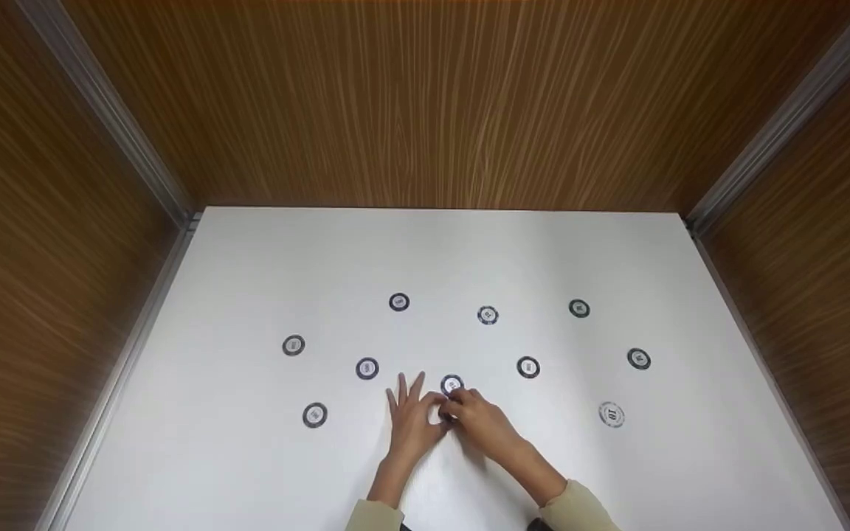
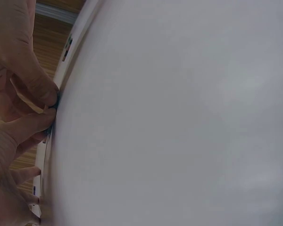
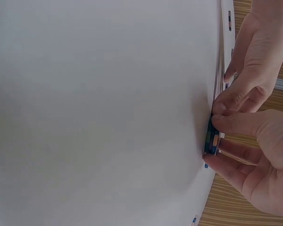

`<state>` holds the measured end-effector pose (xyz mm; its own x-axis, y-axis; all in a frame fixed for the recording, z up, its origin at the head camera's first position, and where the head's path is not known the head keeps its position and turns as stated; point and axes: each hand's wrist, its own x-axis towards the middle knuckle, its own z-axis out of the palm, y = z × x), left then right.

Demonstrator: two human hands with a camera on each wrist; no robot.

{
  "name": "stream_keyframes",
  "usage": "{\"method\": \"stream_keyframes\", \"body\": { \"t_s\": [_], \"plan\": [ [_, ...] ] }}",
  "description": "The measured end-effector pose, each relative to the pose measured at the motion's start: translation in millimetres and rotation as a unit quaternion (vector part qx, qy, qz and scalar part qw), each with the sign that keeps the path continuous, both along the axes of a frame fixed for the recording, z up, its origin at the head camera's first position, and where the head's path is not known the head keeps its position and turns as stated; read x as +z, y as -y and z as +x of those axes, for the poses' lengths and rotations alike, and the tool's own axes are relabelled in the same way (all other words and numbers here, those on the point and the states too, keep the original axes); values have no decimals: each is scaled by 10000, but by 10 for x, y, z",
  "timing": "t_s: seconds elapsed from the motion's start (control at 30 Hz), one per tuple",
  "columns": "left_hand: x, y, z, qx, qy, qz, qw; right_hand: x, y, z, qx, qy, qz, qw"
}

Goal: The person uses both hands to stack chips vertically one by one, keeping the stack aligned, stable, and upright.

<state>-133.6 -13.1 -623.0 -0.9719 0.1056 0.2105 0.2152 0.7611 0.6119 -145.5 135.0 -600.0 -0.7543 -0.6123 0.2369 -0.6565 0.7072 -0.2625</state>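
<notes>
1. Brown wood-grain panels [image 1: 425, 103] fill the top and both sides of the head view, with grey metal strips [image 1: 104, 96] along their corners.
2. White and smooth, the table [image 1: 248, 258] spreads across the middle and bottom of the frame.
3. Near the lower centre, the left hand [image 1: 415, 426] and the right hand [image 1: 485, 426] meet over a dark chip [image 3: 212, 136], which sits between their fingertips at the table surface; whether it is single or stacked is hard to tell.
4. On the right hand, thumb and fingers pinch the dark chip in a narrow grip, seen at the right edge of the right wrist view.
5. Thumb and forefinger of the left hand curve round into a ring and close on the same dark chip; its other fingers spread out straight, towards the top of the frame.
6. Just above the fingertips lies a round chip [image 1: 451, 383], flat and partly covered by the right hand.
7. Nine other chips [image 1: 528, 367] lie flat and apart from one another: three at the left of centre, two above centre, and four at the right. One at the right is paler than the rest.
8. Beige sleeves [image 1: 580, 507] reach in from the bottom edge.
</notes>
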Motion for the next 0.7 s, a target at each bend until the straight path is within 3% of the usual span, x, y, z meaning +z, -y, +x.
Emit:
{"method": "stream_keyframes", "body": {
  "t_s": [0.5,0.7],
  "plan": [
    [21,1,9,-25,53,8,10000,2,-23,32,-219,42,40,9997],
    [20,-1,12,-33,37,18,10000,7,-18,25,-163,-146,-85,9997]
  ]
}}
